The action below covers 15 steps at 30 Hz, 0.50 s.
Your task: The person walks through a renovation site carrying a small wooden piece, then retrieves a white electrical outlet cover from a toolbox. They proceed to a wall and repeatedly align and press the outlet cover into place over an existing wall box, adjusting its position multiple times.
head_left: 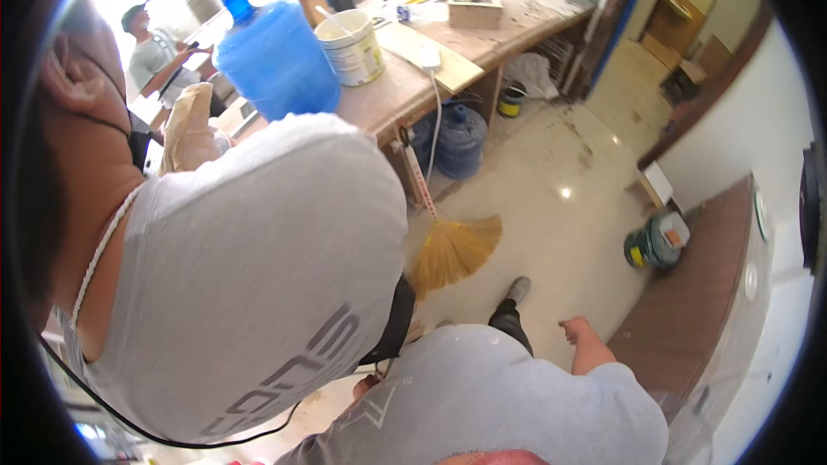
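The right hand (577, 331) hangs over the floor (551, 164) at the end of a grey sleeve, its fingers (570, 325) loosely spread with nothing in them. The left hand is out of sight behind a co-worker (250, 275) in a grey shirt who stands very close. The nearest tool is the broom (452, 245), some way left of the hand. It leans on the edge of the tabletop (379, 95) with its straw head on the floor, and nobody touches it. My guess is that no work is in hand yet: the floor has dusty smears and the broom has not been picked up.

There are 2 water jugs:
- A big light blue one (276, 56) stands on the tabletop.
- A darker one (457, 138) stands underneath it.

Just right of the upper jug is a white bucket (351, 47) with a pale yellow label round its side. Further back sits an open wooden box (475, 2). A strip of red and white label runs down the broom handle. A small black and yellow can (511, 99) stands on the floor by the table leg. Another can (655, 241), banded yellow and black, lies tipped beside the brown counter (698, 293) on the right. A flat white box (659, 181) lies just beyond that can
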{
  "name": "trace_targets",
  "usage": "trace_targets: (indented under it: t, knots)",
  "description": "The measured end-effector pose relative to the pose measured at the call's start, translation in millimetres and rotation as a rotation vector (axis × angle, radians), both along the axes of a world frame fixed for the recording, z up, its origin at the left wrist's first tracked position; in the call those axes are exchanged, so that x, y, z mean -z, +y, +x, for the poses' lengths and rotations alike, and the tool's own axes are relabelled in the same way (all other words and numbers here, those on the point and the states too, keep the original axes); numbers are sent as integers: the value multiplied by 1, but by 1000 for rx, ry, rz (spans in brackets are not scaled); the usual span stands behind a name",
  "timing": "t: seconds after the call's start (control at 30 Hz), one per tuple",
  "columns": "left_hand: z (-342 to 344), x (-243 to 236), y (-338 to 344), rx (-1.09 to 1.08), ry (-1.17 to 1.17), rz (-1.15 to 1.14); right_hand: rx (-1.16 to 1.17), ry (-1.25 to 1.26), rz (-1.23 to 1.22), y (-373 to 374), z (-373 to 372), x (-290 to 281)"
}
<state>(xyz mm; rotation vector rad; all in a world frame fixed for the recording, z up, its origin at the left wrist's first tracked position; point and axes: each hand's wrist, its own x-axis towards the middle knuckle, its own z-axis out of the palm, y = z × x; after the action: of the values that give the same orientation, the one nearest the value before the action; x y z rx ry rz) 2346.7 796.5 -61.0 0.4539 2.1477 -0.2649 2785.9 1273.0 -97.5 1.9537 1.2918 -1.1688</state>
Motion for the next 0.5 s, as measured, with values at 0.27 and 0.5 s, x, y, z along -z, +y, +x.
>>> trace_targets:
  t: [0.27, 0.5]
  knots:
    - [60, -3, 88, -105, 10, -38, 121, 105, 37, 156, 33, -25]
    - [78, -6, 232, 10, -18, -44, 327, 261, 146, 306, 80, -40]
